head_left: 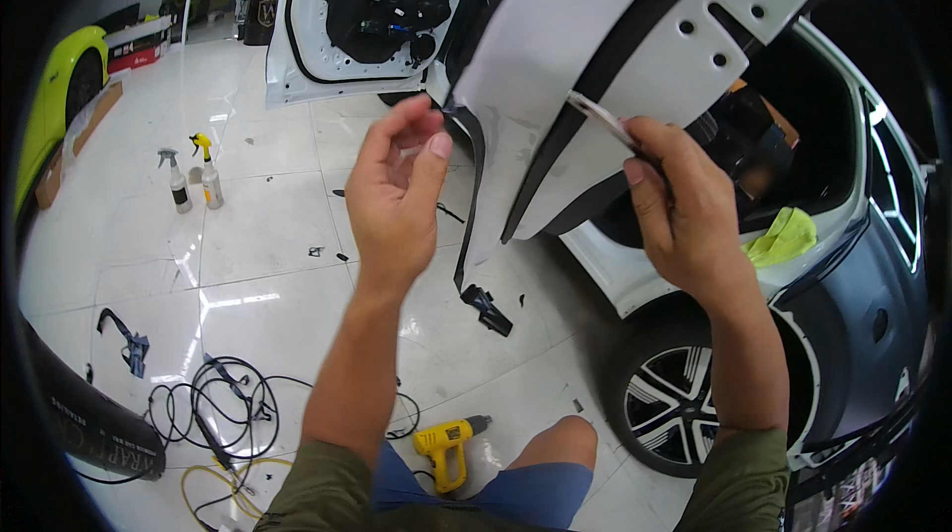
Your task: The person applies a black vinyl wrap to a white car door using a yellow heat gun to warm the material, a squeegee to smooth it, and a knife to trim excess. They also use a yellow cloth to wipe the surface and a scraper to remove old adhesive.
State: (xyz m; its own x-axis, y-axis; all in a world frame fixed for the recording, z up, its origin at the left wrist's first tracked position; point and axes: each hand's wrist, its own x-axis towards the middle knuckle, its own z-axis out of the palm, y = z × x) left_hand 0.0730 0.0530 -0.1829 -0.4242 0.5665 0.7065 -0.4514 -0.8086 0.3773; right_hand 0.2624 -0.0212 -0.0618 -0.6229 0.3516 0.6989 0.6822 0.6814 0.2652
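In front of me a white car door point(540, 46) stands open, its edge lined with a black rubber seal point(540, 175). My right hand point(684, 195) pinches a slim, flat, pale tool point(600, 118) whose tip lies over the seal; its exact kind is unclear. My left hand point(397, 190) is raised beside the door's other edge, fingers loosely curled and thumb apart, with nothing visible in it. Close by, a thin dark strip point(476, 200) hangs from that edge toward the floor. Whether my left fingertips touch it, I cannot tell.
A yellow heat gun point(448, 450) lies between my legs, near coiled cables point(213, 413). Two spray bottles point(210, 175) stand at left. Another door point(297, 46) with its trim off is open beyond. The rear wheel point(674, 393) and a yellow-green cloth point(785, 237) are at right.
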